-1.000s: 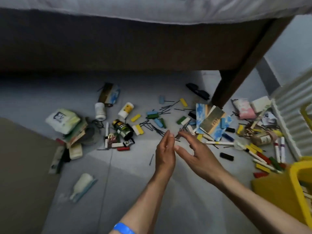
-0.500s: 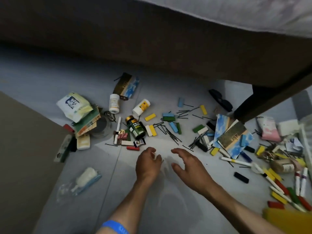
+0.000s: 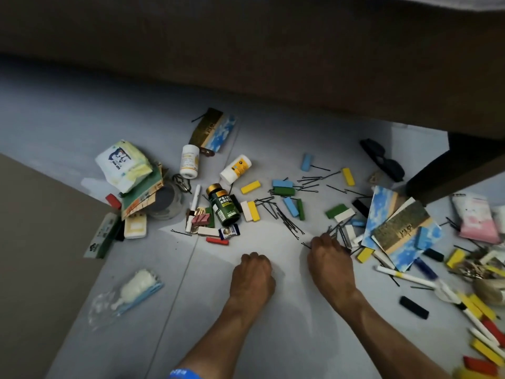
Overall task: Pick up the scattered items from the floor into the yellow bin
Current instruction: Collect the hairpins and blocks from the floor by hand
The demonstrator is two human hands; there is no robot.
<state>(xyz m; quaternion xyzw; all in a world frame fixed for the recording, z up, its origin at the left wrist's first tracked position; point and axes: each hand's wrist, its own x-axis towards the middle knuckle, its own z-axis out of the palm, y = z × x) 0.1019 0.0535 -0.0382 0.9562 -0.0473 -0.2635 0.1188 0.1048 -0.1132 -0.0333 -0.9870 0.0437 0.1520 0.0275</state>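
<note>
Little of the writing can be read: the dark green bottle (image 3: 223, 205) with a gold cap carries a green label with pale characters too blurred to make out, and the white packet (image 3: 123, 164) at the far left shows a dark printed figure with unreadable text. Gold lettering on the brown band of the blue-and-white cards (image 3: 401, 231) is likewise illegible. Two white bottles (image 3: 189, 161) with yellow labels are laid on their sides beyond the green bottle.

The items are spread over a pale grey tiled floor (image 3: 246, 318), in front of a dark brown bed frame (image 3: 246, 64) whose leg (image 3: 448, 170) stands at the far right. A flat brown panel (image 3: 35, 255) covers the near left. Coloured blocks (image 3: 284, 187) and black hairpins (image 3: 287, 222) are scattered across the middle, with pens and more blocks at the near right. The yellow bin cannot be made out for certain.

Both forearms are reached forward and down. The left hand (image 3: 252, 277) is rested knuckles-up on the bare floor with its fingers curled under; nothing is seen in it. The right hand (image 3: 329, 258) is lowered onto the near edge of the hairpins, its fingertips curled down among them; whether any are pinched cannot be told. A blue wristband (image 3: 184, 374) is worn on the left wrist.
</note>
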